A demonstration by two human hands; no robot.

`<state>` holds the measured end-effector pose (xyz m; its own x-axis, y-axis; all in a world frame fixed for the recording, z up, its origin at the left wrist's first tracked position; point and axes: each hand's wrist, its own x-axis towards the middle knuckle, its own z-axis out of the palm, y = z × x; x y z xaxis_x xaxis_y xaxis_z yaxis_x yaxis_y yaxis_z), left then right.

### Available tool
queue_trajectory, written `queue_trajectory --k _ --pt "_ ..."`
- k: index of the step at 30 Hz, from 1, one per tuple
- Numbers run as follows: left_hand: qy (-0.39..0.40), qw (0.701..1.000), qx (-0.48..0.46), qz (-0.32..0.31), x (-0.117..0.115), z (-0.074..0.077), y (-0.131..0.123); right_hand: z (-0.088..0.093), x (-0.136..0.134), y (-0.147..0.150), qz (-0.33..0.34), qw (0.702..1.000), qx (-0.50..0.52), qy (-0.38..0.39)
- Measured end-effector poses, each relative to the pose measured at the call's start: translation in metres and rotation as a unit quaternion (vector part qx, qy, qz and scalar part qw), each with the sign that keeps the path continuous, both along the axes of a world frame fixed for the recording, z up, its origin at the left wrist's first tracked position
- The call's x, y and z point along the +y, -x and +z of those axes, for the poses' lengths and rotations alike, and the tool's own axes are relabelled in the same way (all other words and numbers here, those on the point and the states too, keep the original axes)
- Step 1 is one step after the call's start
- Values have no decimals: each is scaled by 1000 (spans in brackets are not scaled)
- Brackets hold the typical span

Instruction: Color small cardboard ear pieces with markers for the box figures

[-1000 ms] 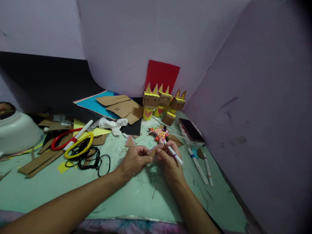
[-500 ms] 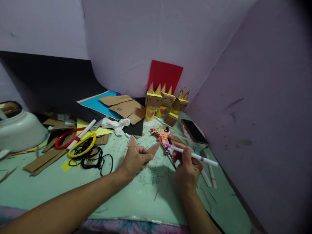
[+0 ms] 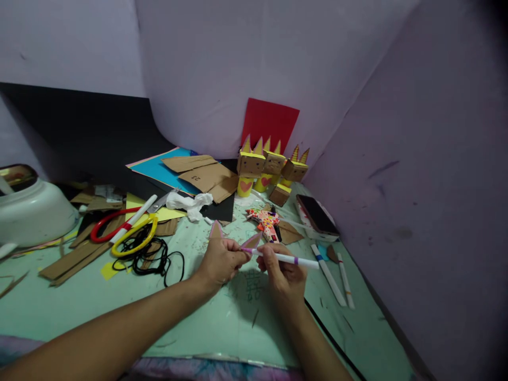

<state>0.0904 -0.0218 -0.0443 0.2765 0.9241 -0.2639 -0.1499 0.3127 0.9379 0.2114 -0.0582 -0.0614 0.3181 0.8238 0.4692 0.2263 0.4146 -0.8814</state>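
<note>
My left hand [image 3: 222, 262] pinches two pointed cardboard pieces with purple edges; one piece [image 3: 215, 230] sticks up behind the fingers, the other [image 3: 251, 241] slants to the right. In my right hand [image 3: 283, 270] is a white marker with a purple band [image 3: 299, 261], its purple tip touching or very near the lower part of the right cardboard piece. Both hands are close together above the green tabletop [image 3: 222, 328]. Behind my right hand lies a glue gun with a colourful pattern [image 3: 268, 221].
Yellow and brown box figures [image 3: 251, 165] stand at the back by a red sheet [image 3: 270, 124]. Scissors [image 3: 135, 233], black cord [image 3: 153, 259] and cardboard strips [image 3: 75, 259] lie left. At right are a phone [image 3: 317, 213] and white markers [image 3: 328, 275].
My right hand has moved left with the marker, bringing its tip to the right cardboard piece. My left hand has stayed nearly in place.
</note>
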Motion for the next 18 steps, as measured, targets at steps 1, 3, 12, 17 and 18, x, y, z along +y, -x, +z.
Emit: queue_trajectory --k 1,3,12,17,18 --pt "-2 1000 3 0 0 0 0 0 0 0 7 1000 1 2" --pt "-4 1000 2 -1 0 0 0 0 0 1 12 1000 0 6" --pt "4 1000 -15 0 1 -2 0 1 2 -1 5 1000 3 18" --pt "8 1000 -12 2 1 -2 -1 3 2 -2 -5 999 -9 33" --pt "7 1000 -16 1 1 -2 -1 3 2 -2 -17 999 -3 35"
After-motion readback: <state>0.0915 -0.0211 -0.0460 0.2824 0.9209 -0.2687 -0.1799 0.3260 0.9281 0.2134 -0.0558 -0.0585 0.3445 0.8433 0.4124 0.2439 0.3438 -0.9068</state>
